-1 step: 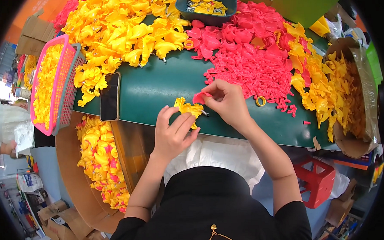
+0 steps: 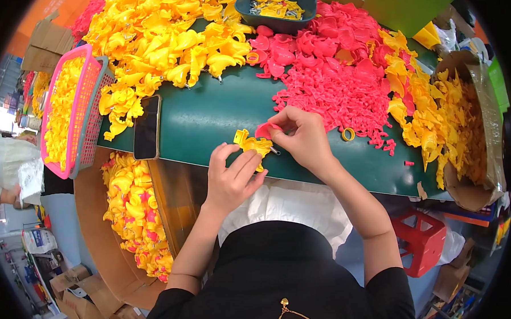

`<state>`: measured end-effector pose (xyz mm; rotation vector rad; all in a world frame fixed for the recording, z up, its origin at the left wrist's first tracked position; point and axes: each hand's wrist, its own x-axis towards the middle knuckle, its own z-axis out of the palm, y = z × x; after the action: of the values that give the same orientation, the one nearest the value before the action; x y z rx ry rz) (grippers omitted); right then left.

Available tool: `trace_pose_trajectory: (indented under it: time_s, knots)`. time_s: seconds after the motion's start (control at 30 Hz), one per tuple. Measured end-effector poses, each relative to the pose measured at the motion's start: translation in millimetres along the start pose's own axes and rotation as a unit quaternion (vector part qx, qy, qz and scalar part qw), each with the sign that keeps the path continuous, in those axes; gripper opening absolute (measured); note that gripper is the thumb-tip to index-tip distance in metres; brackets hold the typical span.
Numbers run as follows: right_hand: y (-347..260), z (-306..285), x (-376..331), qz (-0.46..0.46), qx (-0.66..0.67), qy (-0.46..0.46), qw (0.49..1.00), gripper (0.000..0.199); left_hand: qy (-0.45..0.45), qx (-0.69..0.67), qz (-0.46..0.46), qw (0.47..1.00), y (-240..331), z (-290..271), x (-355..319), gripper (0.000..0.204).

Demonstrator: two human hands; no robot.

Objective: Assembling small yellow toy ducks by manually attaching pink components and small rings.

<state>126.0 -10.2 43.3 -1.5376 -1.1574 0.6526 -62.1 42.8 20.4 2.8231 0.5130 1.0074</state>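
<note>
Hands meet at the desk's (image 2: 208, 119) near edge: left hand (image 2: 232, 180) pinches the yellow piece (image 2: 251, 144), right hand (image 2: 305, 139) presses a pink piece (image 2: 264, 130) onto its right end, seemingly touching.

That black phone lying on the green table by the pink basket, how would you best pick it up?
Probably by its two long edges, coming straight down from above. The phone lies flat, screen up, on the green table, so only the thin sides offer a pinch. Its right edge is open; on the left the pink basket and yellow plastic pieces crowd close, so sliding it right first may help.
</note>
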Motion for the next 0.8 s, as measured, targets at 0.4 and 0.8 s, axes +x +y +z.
trace_pose_trajectory:
  time_s: [0.4, 0.8]
  knots:
    - [8, 27, -12, -0.132, -0.191, 0.052, 0.971, 0.009, -0.031, -0.06, 0.0, 0.998, -2, -2, 2, 0.036]
    - [10, 24, -10, -0.148, -0.302, 0.044, 0.941, 0.009, -0.042, -0.076, -0.011, 0.996, 2, -2, 2, 0.036]
